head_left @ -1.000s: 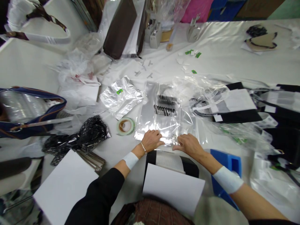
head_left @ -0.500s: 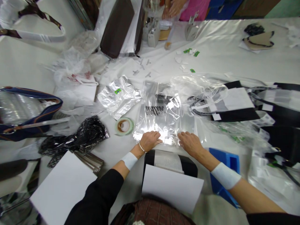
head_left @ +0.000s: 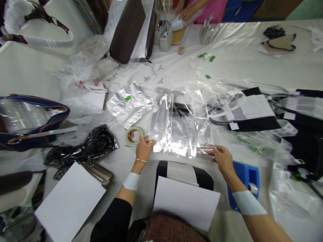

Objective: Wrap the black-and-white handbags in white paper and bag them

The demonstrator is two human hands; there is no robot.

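A clear plastic bag point(head_left: 176, 131) lies flat in front of me, shiny with glare, over some dark lettering. My left hand point(head_left: 145, 148) pinches its near left corner, beside a roll of pale green tape point(head_left: 134, 136). At the near right corner, my right hand point(head_left: 220, 157) holds the plastic edge between thumb and fingers. Just below the bag is a black item with a white band point(head_left: 181, 173), partly under a white sheet point(head_left: 185, 201). A blue tape dispenser point(head_left: 244, 181) stands by my right wrist.
Crumpled silver foil point(head_left: 130, 106) and black plastic point(head_left: 99, 143) lie left. Dark bags with paper point(head_left: 254, 107) are at the right. A white board point(head_left: 70, 201) sits lower left; a navy bag point(head_left: 32, 134) stands beyond it. Across the table, a person's hands point(head_left: 188, 12) work near metal clips.
My hands have moved apart, the left one leftward to the tape roll and the right one rightward. The near edge of the plastic is now spread wider, and the printed lettering is less visible.
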